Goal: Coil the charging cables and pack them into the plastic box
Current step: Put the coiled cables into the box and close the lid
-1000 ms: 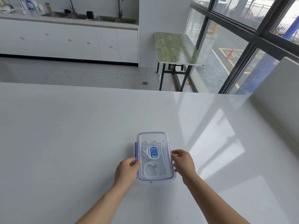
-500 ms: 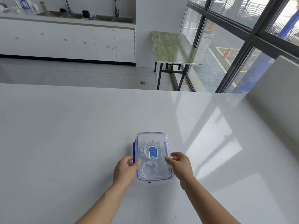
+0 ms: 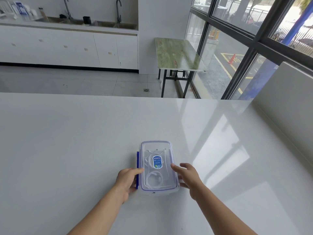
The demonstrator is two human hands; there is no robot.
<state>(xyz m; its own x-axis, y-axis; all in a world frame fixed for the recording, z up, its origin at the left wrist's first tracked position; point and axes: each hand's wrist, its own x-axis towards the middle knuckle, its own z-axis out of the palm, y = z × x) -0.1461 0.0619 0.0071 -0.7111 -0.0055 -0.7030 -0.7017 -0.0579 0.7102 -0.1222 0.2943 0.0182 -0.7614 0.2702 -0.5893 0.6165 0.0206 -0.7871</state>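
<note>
Right hand (image 3: 187, 175) has opened since earlier, fingers spread wide, right of the clear rectangular plastic box (image 3: 157, 147). Left hand (image 3: 127, 179) grips its left edge; white coiled cables (image 3: 152, 181) lie inside.

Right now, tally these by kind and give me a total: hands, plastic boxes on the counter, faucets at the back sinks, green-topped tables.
hands: 2, the left hand and the right hand
plastic box: 1
faucets: 2
green-topped table: 1
total: 6
</note>
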